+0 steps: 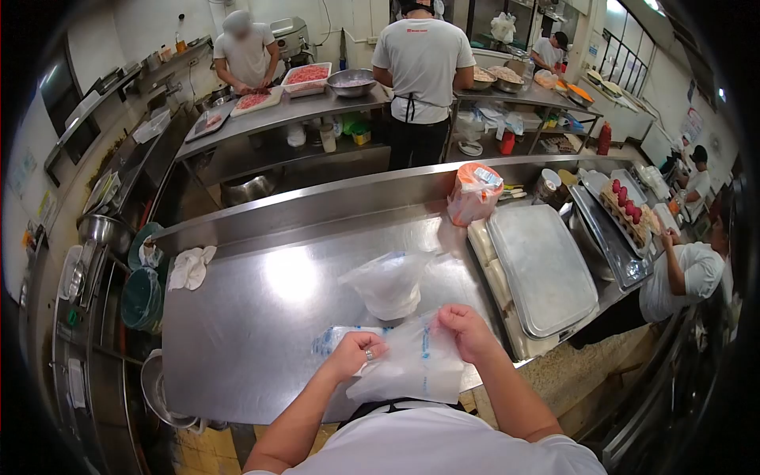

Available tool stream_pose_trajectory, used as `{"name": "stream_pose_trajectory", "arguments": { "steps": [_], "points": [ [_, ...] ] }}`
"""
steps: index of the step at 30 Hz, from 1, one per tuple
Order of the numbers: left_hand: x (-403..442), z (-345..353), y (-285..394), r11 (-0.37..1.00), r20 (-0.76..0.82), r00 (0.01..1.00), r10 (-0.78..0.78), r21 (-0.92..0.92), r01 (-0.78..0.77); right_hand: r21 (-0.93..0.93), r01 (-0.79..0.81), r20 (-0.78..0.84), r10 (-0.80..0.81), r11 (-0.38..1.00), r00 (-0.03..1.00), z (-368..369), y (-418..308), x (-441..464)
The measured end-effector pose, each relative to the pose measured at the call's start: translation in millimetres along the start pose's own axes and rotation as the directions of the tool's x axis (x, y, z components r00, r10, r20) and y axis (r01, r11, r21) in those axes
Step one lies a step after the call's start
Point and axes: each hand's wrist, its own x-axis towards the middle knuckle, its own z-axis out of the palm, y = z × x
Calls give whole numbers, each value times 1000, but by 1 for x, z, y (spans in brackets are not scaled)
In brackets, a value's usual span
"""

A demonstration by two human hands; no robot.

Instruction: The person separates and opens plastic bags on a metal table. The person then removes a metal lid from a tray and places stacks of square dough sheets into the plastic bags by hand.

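Between my hands, close to my body, is a translucent plastic bag (412, 366) with blue print. My left hand (356, 355), wearing a ring, is closed on the bag's left upper edge. At its upper right corner, my right hand (467, 331) pinches the plastic. Just beyond the bag a whitish plastic bundle (388, 285) stands on the steel table (237, 340). Another clear bag with blue print (328, 340) lies flat by my left hand, partly hidden by it.
A white cloth (191, 267) lies at the table's left corner. An orange-lidded tub (475, 194) stands at the back edge. On the right are a lidded metal tray (542, 269) and an egg carton (624, 207). Several people work at other counters, one nearby at right.
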Motion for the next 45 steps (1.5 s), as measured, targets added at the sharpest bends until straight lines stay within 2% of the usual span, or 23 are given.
{"name": "stream_pose_trajectory", "arguments": {
  "steps": [2,5,8,11,14,17,19,21,22,24,25,26,28,30,31,33,34,36,37,39,40,43,45],
  "points": [
    [7,1,-4,974,-147,981,124,-173,-148,-75,-30,82,36,997,996,-21,0,16],
    [14,-3,32,817,-251,968,21,-553,-161,-106,-58,126,71,993,990,-23,-3,29],
    [32,-31,57,655,-15,976,217,-739,-157,-147,14,29,-10,989,1000,-5,-34,48],
    [60,-50,79,917,-387,919,72,-338,-214,-282,109,-120,-148,953,982,21,-57,80],
    [97,-60,58,987,-573,816,-75,-158,-20,-547,162,-224,-330,821,917,12,-21,124],
    [120,-54,-15,812,-570,794,-212,-555,-182,-778,88,-299,-490,622,819,-18,32,169],
    [132,-54,-56,846,-566,811,-151,-498,-191,-837,-6,-341,-513,547,787,-23,42,172],
    [130,-41,-67,886,-645,742,-183,-435,-159,-878,-78,-332,-484,472,809,-42,59,175],
    [135,-43,-75,936,-646,734,-210,-349,-39,-898,-103,-320,-476,427,819,-54,66,183],
    [146,-52,-94,967,-661,706,-252,-157,198,-985,28,-80,-592,170,802,-113,135,216],
    [146,-50,-90,972,-673,709,-210,-66,225,-995,92,51,-623,33,781,-130,157,226],
    [145,-46,-81,967,-681,712,-168,27,254,-946,21,-153,-502,324,851,-123,146,222],
    [130,-44,-68,924,-663,745,-76,235,302,-604,-226,-431,-75,764,899,-97,113,195],
    [122,-59,-46,834,-587,808,54,471,287,-775,-225,-406,-193,590,893,-101,88,186],
    [113,-58,-38,867,-544,823,166,478,141,-842,-226,-382,-247,489,890,-97,78,179],
    [92,-52,-33,872,-457,804,380,466,-147,-865,58,-117,-312,498,943,-81,71,152],
    [88,-52,-54,873,-370,886,280,481,-75,-846,197,18,-343,496,939,-76,72,141],
    [87,-49,-94,846,-185,981,56,530,51,-893,140,20,-272,427,962,-72,89,140],
    [84,-47,-97,832,-167,982,86,554,22,-914,115,21,-238,390,971,-72,97,141],
    [85,-44,-89,798,-128,981,147,602,-41,-667,142,-25,-212,731,977,-84,99,156],
    [79,-41,-85,816,-212,968,136,579,12,-494,138,-49,-186,858,981,-89,100,154],
    [56,-31,-66,814,-379,910,164,573,92,-727,-194,-307,-59,659,950,-96,105,130],
    [34,-25,-55,730,-373,886,274,681,60,-856,-322,-288,143,406,947,-97,133,117]
  ]
}}
